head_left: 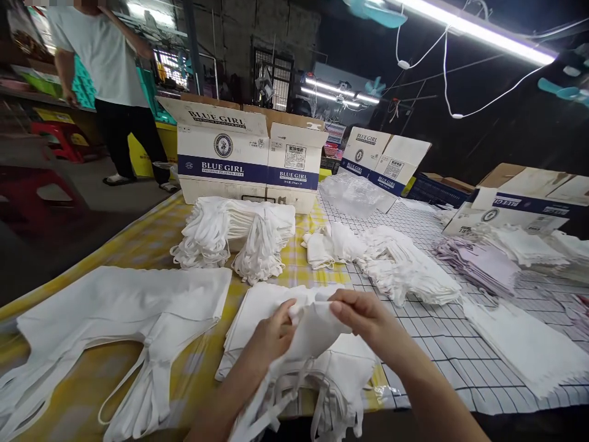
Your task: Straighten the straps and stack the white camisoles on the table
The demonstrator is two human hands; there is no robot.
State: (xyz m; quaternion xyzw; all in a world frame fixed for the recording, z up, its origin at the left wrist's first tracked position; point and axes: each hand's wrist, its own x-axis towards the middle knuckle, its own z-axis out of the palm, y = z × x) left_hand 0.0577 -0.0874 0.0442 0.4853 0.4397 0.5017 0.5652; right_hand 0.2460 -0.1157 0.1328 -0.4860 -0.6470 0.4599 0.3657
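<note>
Between my two hands stretches a white strappy top [313, 331], its thin straps hanging toward the table's front edge. My left hand [273, 331] is closed on its left side, and my right hand [361, 312] pinches its upper right edge. Beneath them lies a stack of similar white tops [243, 322], partly hidden by my hands and the held piece. To the left, another pile of white tops [119, 298] lies spread with its straps toward me. Behind my hands stands a thick folded bundle of white strappy tops [234, 230].
A Blue Girl carton [221, 150] stands behind the bundle, a second carton [368, 156] farther right. Clear plastic [356, 193], crumpled white garments [405, 261] and lilac pieces [481, 264] lie on the right side. A person [101, 80] stands at the back left, near a red stool [62, 138].
</note>
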